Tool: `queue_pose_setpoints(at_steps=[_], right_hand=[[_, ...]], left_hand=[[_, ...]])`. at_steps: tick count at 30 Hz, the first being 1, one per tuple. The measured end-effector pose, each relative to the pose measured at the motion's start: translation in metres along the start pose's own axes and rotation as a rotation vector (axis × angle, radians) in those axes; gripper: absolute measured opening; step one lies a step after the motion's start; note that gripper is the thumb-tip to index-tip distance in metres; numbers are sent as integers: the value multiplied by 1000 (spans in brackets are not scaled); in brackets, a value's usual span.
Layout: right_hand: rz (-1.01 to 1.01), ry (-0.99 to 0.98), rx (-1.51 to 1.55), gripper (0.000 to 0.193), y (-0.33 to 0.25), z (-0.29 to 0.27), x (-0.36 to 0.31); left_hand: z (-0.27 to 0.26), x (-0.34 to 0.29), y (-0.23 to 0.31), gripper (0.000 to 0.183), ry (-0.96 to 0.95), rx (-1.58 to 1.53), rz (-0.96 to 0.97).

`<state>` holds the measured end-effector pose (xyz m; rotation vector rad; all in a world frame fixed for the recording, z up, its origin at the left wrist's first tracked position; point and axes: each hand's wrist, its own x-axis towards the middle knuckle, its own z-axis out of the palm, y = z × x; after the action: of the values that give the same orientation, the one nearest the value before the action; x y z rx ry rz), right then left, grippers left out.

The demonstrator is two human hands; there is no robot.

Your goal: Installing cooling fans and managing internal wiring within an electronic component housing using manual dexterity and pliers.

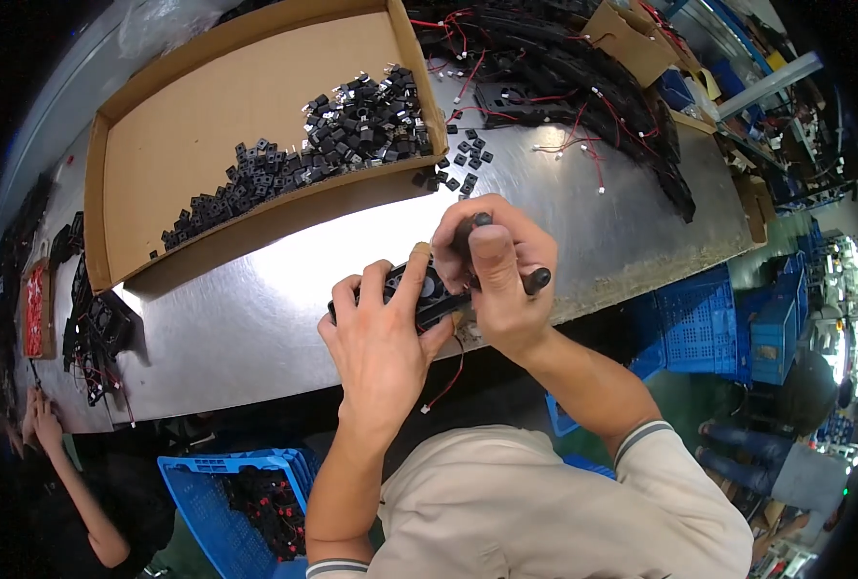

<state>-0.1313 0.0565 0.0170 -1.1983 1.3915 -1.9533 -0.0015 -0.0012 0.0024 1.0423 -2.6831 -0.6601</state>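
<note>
My left hand (381, 333) grips a black plastic housing (437, 307) at the table's front edge, its fingers spread over the top and the thumb at the near side. A round grey part shows in the housing. From it a thin dark red wire (460, 372) with a small white connector hangs over the edge. In my right hand (506, 280) is a hand tool with two black handle ends (538, 281), which looks like pliers. The fist is closed round it, thumb up, just right of my left hand. The tool's working end is hidden behind the fingers and the housing.
On the metal table (217, 338) a shallow cardboard box (188, 106) holds many small black parts; several lie loose beside it (472, 154). Long black housings with red wires (583, 87) are piled at the back right. Blue crates (236, 465) stand below. A co-worker's arm (72, 473) reaches in at left.
</note>
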Motion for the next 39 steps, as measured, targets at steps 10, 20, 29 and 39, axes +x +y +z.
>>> queue_pose_setpoints(at_steps=[10, 20, 29, 39], right_hand=[[19, -255, 86, 61, 6, -31, 23], [125, -1050, 475, 38, 2, -47, 48], [151, -74, 516, 51, 13, -57, -2], [-1, -29, 240, 37, 3, -28, -7]], left_hand=[[-11, 32, -21, 73, -101, 75, 130], [-8, 75, -31, 64, -293, 59, 545], [-8, 14, -9, 75, -64, 109, 203], [-3, -5, 3, 76, 39, 137, 94]])
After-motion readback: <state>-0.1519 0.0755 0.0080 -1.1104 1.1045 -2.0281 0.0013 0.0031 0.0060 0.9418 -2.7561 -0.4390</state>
